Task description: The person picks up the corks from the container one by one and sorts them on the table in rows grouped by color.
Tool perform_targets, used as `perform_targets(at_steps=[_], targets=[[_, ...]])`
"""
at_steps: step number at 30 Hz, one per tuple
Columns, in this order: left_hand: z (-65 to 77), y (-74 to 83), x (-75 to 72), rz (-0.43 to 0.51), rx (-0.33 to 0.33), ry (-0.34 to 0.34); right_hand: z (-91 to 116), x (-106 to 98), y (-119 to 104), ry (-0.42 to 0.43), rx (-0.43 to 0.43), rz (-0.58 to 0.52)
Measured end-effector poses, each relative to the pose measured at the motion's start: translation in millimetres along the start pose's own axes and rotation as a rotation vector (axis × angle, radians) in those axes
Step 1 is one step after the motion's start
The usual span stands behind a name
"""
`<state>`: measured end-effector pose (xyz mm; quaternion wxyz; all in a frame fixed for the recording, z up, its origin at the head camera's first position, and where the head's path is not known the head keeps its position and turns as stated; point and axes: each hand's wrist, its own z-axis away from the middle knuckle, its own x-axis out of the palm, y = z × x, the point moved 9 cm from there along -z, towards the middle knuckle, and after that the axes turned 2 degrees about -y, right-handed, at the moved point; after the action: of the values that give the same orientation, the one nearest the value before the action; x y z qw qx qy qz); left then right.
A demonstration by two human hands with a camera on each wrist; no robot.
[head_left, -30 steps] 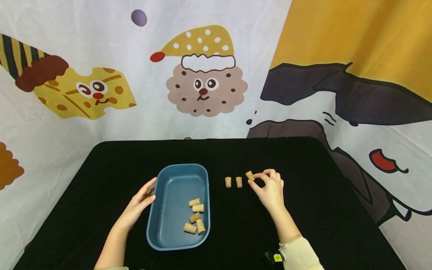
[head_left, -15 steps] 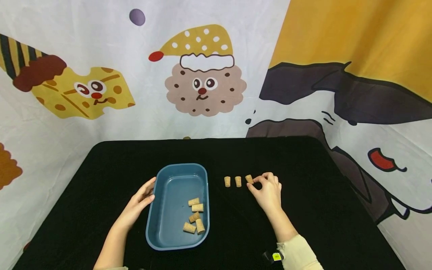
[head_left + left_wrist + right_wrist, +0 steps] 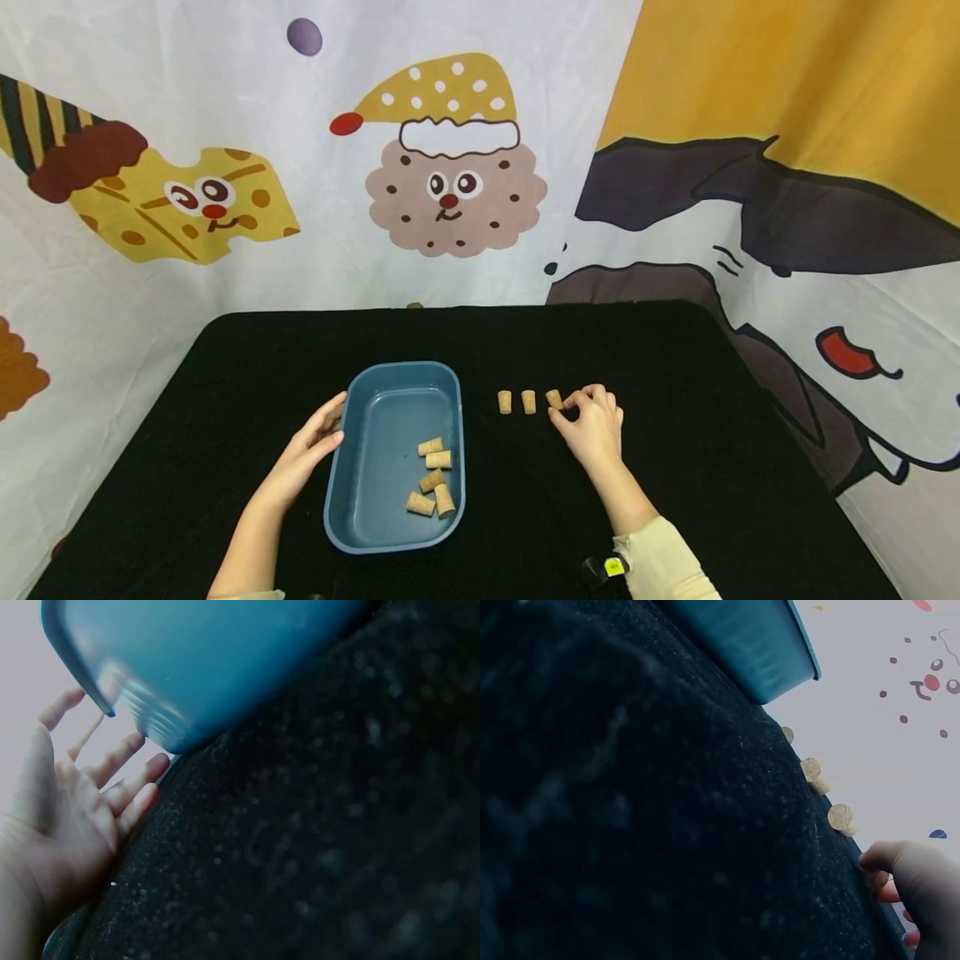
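Observation:
My right hand [image 3: 594, 427] pinches a small tapered cork [image 3: 553, 398] between thumb and forefinger, at the right end of a short row on the black cloth. In that row a middle cork [image 3: 528, 402] and a left cork [image 3: 505, 402] stand upright, slightly apart. The right wrist view shows the held cork [image 3: 877, 880] mostly hidden by the fingers. My left hand [image 3: 309, 450] rests against the left side of a blue rectangular tray [image 3: 375, 500]. Fairly straight fingers [image 3: 112, 761] touch its wall in the left wrist view. Several loose corks [image 3: 438, 459] lie in the tray's right half.
A black cloth [image 3: 517, 500] covers the table. Behind it hangs a white curtain [image 3: 300, 100] with cartoon prints. A small black object with a yellow-green label [image 3: 613, 567] sits at the right cuff.
My right hand has lowered the tilted cork slightly, bringing it into line with the two standing corks. It still pinches the cork. The left hand and tray have stayed put.

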<state>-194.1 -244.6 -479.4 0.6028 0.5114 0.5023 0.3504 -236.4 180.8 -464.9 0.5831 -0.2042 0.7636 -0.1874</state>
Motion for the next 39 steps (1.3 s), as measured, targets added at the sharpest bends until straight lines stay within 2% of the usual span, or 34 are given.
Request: perform_targets(at_steps=[11, 21, 27, 32, 39], targets=[[-1.6, 1.6, -1.1, 0.004, 0.004, -0.007, 0, -2, -2, 0.029, -0.013, -0.005], [-0.4, 1.8, 0.2, 0.011, 0.019, -0.011, 1, -3, 0, -0.006, 0.009, -0.004], [-0.3, 1.8, -0.2, 0.012, 0.025, -0.006, 0, -10, -2, 0.009, 0.014, -0.009], [0.1, 1.1, -0.2, -0.003, 0.014, -0.005, 0, -20, -12, 0.042, -0.009, -0.035], [-0.1, 0.1, -0.4, -0.003, 0.011, -0.004, 4, -38, -39, 0.103, -0.078, -0.098]])
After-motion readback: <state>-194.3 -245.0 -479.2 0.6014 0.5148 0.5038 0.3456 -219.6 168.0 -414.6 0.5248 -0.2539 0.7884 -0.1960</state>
